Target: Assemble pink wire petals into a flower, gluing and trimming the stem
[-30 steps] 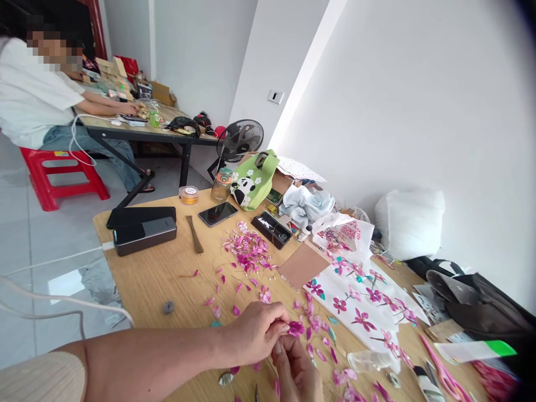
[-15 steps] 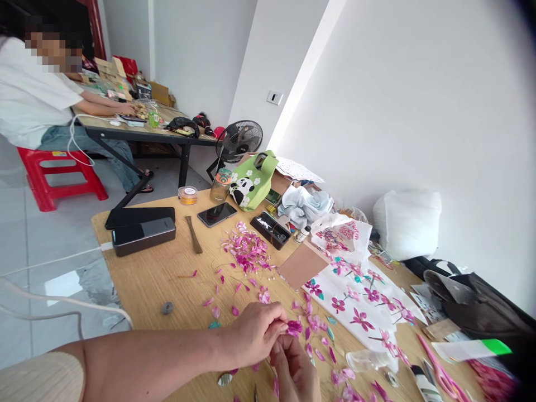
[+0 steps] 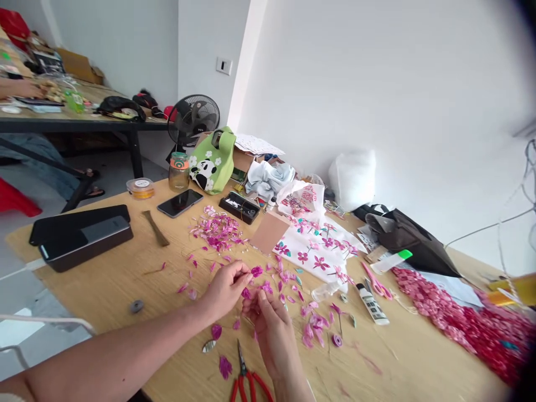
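My left hand (image 3: 226,287) pinches a small magenta petal (image 3: 257,271) between thumb and fingertips, over the middle of the table. Just below and to the right is my right hand (image 3: 272,324), its fingers curled in and the thumb raised along them. Another magenta petal (image 3: 246,293) shows at the right fingertips; I cannot make out whether they grip it. A small gap lies between the two hands. Around them are scattered loose pink petals (image 3: 316,326), and a heap of petals (image 3: 218,230) lies beyond. Red-handled pliers (image 3: 247,377) rest below the hands.
A white sheet with finished flowers (image 3: 312,254) lies to the right, near a glue tube (image 3: 372,304) and pink scissors (image 3: 377,282). Phone (image 3: 180,202), black case (image 3: 84,240), jar (image 3: 179,173) and panda bag (image 3: 213,159) stand farther back. A co-worker's hand (image 3: 25,88) is at another table.
The view has swung right and down, bringing the pliers and a pile of red-pink flowers into sight. My hands, close together before, have moved slightly apart.
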`<state>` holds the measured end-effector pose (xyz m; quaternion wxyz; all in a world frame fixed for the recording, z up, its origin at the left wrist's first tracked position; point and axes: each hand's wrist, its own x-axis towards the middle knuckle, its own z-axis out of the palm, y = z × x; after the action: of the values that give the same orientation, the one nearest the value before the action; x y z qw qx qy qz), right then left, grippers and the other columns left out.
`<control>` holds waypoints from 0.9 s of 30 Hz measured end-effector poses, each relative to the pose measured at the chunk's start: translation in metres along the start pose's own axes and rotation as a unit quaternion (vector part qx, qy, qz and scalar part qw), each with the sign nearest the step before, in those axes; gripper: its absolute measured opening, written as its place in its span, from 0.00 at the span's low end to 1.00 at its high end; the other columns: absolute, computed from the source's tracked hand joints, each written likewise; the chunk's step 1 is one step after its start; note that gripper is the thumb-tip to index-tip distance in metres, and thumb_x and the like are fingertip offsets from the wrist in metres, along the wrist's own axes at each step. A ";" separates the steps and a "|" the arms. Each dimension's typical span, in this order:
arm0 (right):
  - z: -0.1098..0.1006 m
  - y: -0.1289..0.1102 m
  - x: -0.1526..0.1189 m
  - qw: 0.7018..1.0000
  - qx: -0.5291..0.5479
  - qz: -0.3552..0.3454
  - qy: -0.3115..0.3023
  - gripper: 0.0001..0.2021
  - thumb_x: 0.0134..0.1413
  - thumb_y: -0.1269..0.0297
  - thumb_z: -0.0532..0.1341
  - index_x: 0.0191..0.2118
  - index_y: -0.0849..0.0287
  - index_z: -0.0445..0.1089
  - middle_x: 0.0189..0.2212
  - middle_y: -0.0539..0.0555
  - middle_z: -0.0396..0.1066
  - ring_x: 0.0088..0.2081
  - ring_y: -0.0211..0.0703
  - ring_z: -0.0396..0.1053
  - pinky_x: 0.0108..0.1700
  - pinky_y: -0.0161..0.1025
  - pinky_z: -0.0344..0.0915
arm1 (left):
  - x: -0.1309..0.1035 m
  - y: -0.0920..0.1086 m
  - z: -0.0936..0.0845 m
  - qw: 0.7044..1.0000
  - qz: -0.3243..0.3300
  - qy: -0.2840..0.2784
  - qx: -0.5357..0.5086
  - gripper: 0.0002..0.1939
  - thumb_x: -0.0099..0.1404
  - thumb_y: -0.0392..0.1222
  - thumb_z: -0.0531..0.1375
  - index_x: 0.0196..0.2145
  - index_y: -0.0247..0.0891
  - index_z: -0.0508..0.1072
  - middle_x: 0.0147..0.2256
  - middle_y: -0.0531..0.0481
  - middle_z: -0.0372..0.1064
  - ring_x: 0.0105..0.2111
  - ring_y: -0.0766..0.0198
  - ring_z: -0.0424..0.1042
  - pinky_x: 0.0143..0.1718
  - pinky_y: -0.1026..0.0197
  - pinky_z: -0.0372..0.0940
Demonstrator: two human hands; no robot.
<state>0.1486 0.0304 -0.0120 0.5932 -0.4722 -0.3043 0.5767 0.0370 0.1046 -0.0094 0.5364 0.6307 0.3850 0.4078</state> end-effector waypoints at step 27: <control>-0.020 -0.005 0.009 0.992 -0.039 -0.077 0.088 0.12 0.45 0.56 0.68 0.32 0.59 0.73 0.27 0.50 0.70 0.30 0.38 0.66 0.34 0.36 0.64 | 0.001 0.006 0.000 0.990 -0.088 -0.043 -0.097 0.11 0.55 0.46 0.59 0.23 0.37 0.65 0.14 0.61 0.58 0.14 0.72 0.56 0.17 0.68 0.51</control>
<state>0.1697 0.0352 -0.0164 0.6411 -0.5191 -0.3086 0.4736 0.0371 0.1044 -0.0032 0.6448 0.5567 0.3740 0.3668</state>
